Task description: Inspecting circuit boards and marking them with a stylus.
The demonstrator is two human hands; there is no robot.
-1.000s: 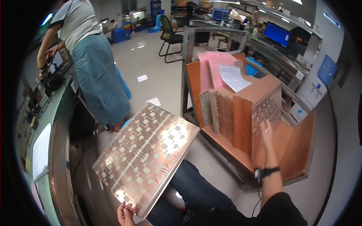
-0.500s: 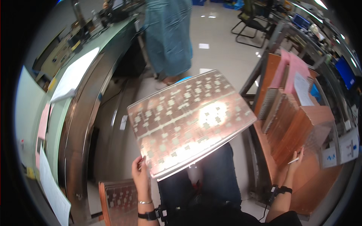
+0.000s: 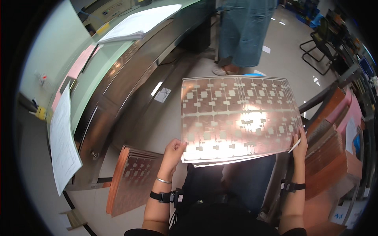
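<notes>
Far left of frame: white paper sheets (image 3: 63, 141) hang over the edge of a long steel counter (image 3: 130, 78) that curves from lower left up to top centre. More white sheets (image 3: 138, 27) and a pink sheet (image 3: 80, 65) lie on its top.

Lower left, below the counter front: a stack of copper-coloured patterned panels (image 3: 132, 179) leans on edge, likely parked there within easy reach of the left arm.

Centre: the left hand (image 3: 173, 151) grips the lower left corner of a large copper-patterned panel (image 3: 240, 118), fingers (image 3: 177, 144) closed narrowly on the rim. The panel is held out flat over the lap, slightly tilted, an overhead light glaring off its lower middle; the edge-only hold probably keeps fingerprints off the patterned face. A thin second sheet edge shows just beneath it.

Upper centre: another person's legs in blue clothing (image 3: 244, 31) stand by the counter.

Right: the right hand (image 3: 301, 143) pinches the panel's lower right corner, fingers curled shut on the edge. So the panel spans between both hands.

Far right: a rack (image 3: 334, 157) holds more upright panels and pink sheets (image 3: 348, 112); a black chair (image 3: 321, 47) stands at upper right.
</notes>
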